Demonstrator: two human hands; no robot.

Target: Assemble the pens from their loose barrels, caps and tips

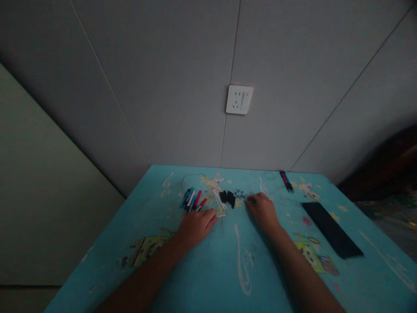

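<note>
My left hand (pixel 198 224) is closed, palm down, over the table near a group of pen barrels (pixel 191 199) in blue, white, black and red. A thin white stick (pixel 221 215), perhaps a pen refill, pokes out from its fingertips to the right. My right hand (pixel 261 209) rests with curled fingers beside a scatter of small grey pieces (pixel 239 194); whatever its fingertips pinch is too dark and small to name. Between the hands lie a bundle of thin white refills (pixel 217 198) and a pile of short black parts (pixel 228 198), perhaps caps or grips.
A few assembled pens (pixel 286 181) lie at the back right of the blue cartoon-print table (pixel 208 278). A flat black rectangular strip (pixel 332 229) sits on the right side. Behind the table, the grey wall carries a white socket (pixel 239 99).
</note>
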